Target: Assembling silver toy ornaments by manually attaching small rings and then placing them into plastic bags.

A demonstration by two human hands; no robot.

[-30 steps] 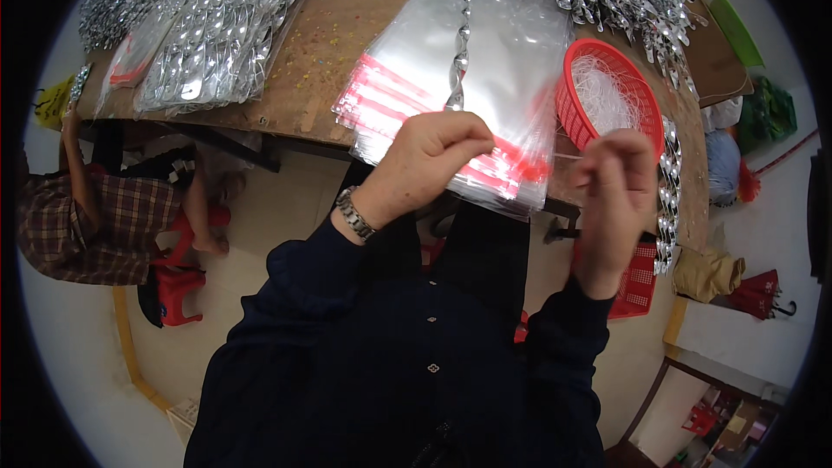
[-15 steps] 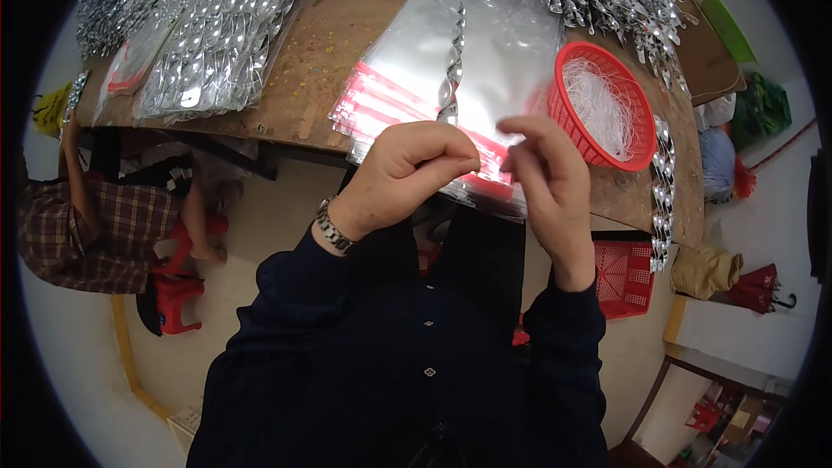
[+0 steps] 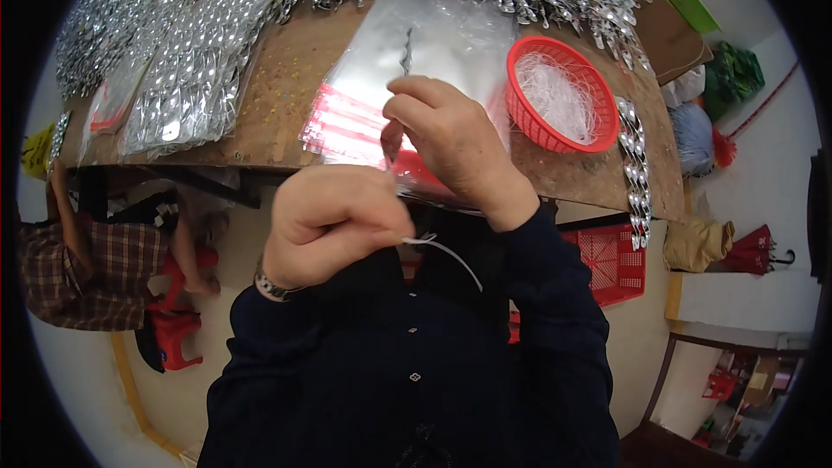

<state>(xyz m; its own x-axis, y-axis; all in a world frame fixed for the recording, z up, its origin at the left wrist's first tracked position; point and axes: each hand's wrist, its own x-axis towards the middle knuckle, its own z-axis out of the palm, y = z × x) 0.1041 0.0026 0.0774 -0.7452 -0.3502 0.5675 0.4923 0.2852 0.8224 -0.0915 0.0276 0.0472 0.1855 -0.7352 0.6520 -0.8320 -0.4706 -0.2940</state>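
Note:
My left hand (image 3: 334, 221) is closed in a pinch on a thin white string (image 3: 451, 258), whose looped end curves out to the right of the fingertips. Above it, my right hand (image 3: 459, 147) has its fingers curled around a silver twisted strip (image 3: 407, 54); the strip's upper part shows past the fingers, and its lower part is mostly hidden. Under both hands lies a stack of clear plastic bags (image 3: 355, 108) with red-and-white edges. To its right, a round red basket (image 3: 563, 143) holds a tangle of clear white strings (image 3: 555, 95).
Piles of silver twisted strips (image 3: 191, 61) cover the table's (image 3: 295, 61) far left and back. More strips (image 3: 635, 173) hang over the right edge. A red crate (image 3: 611, 264) stands below on the right. Another person (image 3: 95, 269) sits at the far left.
My left hand has come down and nearer, and the white string now shows at its fingertips. My right hand has moved left and up onto the silver strip. The view has shifted slightly.

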